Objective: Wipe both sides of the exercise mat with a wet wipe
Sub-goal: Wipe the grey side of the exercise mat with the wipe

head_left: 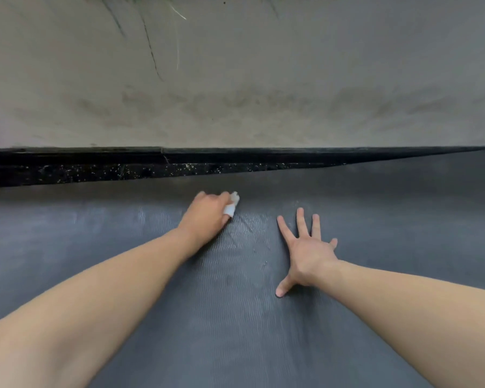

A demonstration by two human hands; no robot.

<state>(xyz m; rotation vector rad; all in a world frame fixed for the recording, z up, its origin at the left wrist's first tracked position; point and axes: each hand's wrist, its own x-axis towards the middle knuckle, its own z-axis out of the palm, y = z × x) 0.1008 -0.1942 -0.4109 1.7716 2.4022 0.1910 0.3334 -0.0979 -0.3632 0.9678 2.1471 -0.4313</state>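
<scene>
While the dark grey ribbed foam exercise mat [235, 317] lies flat and fills the lower half of the frame, its far edge runs across the middle, from left to right slightly upward. On it, just above the centre of the frame, the small crumpled white wet wipe [231, 204] is pressed against the mat near that far edge. The left hand [207, 217] holds the wipe, its fingers curled around it so that only a white end sticks out on the right. Just beside it, to the right, the right hand [305, 250] rests flat on the mat with its fingers straight and spread; it holds nothing.

I judge that one side is being wiped now. To do it well, the strokes should overlap and go fully to the far edge, and the flat hand should keep the mat from sliding. The wipe seems bunched, so unfolding it would cover more surface.

Beyond the mat, a black speckled strip [95, 170] and then a pale stained concrete wall [235, 79] fill the upper frame.
</scene>
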